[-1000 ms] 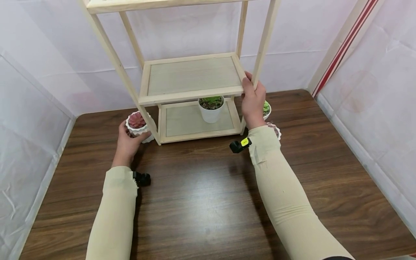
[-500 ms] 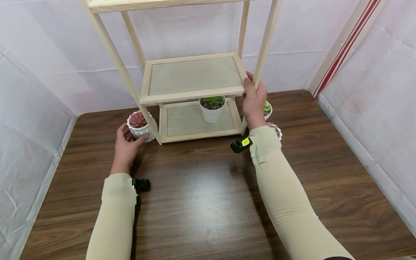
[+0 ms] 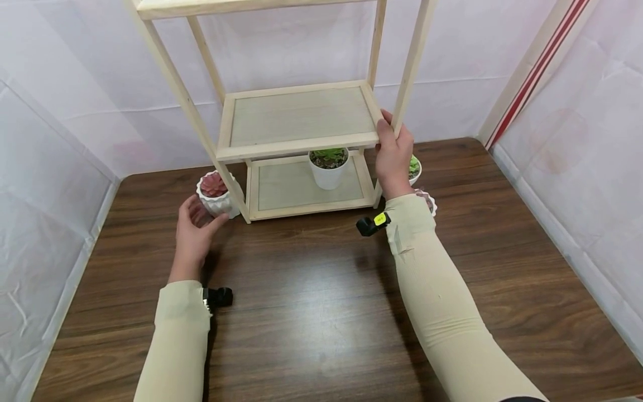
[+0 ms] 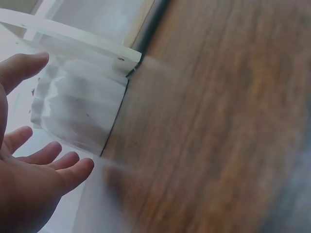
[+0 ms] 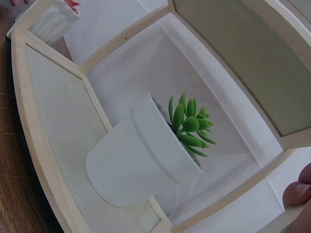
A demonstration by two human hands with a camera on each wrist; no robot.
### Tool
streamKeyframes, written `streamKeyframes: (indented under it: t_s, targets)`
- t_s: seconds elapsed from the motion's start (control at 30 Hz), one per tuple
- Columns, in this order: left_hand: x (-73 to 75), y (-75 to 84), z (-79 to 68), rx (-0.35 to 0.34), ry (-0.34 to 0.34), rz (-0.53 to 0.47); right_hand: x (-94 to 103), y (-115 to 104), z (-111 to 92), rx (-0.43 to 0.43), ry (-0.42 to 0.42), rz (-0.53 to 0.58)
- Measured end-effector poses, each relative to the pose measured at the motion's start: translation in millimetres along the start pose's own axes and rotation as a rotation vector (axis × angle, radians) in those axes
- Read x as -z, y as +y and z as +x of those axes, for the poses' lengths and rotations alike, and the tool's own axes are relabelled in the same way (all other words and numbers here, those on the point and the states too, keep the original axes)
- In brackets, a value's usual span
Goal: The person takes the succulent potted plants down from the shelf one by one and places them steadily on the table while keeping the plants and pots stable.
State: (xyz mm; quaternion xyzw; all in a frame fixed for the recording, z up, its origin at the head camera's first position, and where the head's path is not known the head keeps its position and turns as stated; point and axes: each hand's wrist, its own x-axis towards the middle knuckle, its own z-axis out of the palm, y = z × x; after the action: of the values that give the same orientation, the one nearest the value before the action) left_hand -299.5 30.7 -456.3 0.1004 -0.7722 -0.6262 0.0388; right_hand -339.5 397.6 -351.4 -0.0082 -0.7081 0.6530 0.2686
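A pale wooden shelf rack (image 3: 296, 118) stands at the back of the table. My right hand (image 3: 394, 159) grips its right front post at the middle shelf's corner. Just left of the rack sits a white ribbed pot with a red succulent (image 3: 214, 192), partly behind the left front post. My left hand (image 3: 193, 237) is beside this pot, thumb and fingers spread; in the left wrist view its fingers (image 4: 75, 172) stand apart from the white wall. On the bottom shelf a smooth white pot (image 5: 141, 155) holds a green succulent (image 5: 192, 124).
Right of the rack, partly hidden by my right arm, are a pot with a bright green plant (image 3: 414, 170) and a white-rimmed pot (image 3: 428, 202). The dark wooden table (image 3: 301, 312) is bordered by white sheeting (image 3: 593, 167) at the back and sides.
My left hand has let go of the red succulent's pot and drawn back slightly toward me, its fingers opening. The pot and the right hand on the rack stay nearly in place.
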Motion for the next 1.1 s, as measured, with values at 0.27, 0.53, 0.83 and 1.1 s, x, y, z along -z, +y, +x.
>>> streamKeyframes:
  t_s: [0.27, 0.53, 0.83, 1.1]
  targets:
    - [1.2, 6.4, -12.6, -0.039, -0.026, 0.003, -0.3, -8, -4, -0.001, -0.004, -0.001]
    - [-0.7, 9.3, -21.5, -0.062, -0.043, 0.003, -0.7, -8, -4, -0.001, -0.002, 0.008]
    - [-3.7, 10.4, -27.0, -0.089, -0.084, -0.025, 0.0, 4, 2, -0.003, -0.01, 0.011]
    - [-8.8, 12.8, -32.9, -0.141, -0.132, -0.015, 0.3, 6, 4, -0.006, -0.003, -0.001]
